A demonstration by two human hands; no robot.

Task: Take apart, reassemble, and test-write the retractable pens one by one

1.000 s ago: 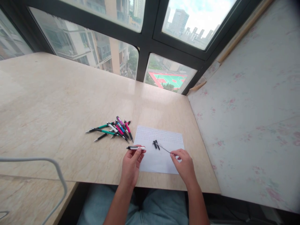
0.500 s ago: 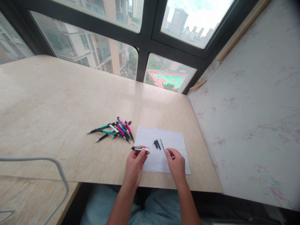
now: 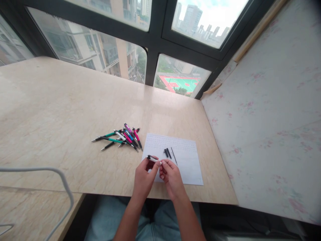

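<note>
Left hand [image 3: 145,174] clamps a slim white pen barrel with a black clip end [image 3: 152,158], thumb on the near side, held above the left part of a white paper sheet with rows of handwriting [image 3: 192,169], near the table's [image 3: 62,130] front edge. Right hand [image 3: 172,175] has thumb and forefinger together at the barrel's right end; cannot tell if they pinch the barrel or a small part there. Hands nearly touch. On the sheet, beyond the right hand, lie a short black tubular piece with a side nub [image 3: 166,153], a slim black tube [image 3: 169,153] just beside it, and a thin dark refill rod [image 3: 174,155] to their right, roughly parallel. Left of the sheet's left edge, well back from the table's front edge, is a loose crossed pile of green, white, pink, blue and purple pens with black grips [image 3: 127,137]. Thick grey cable [image 3: 64,185] curves by the table's front edge, far left.
</note>
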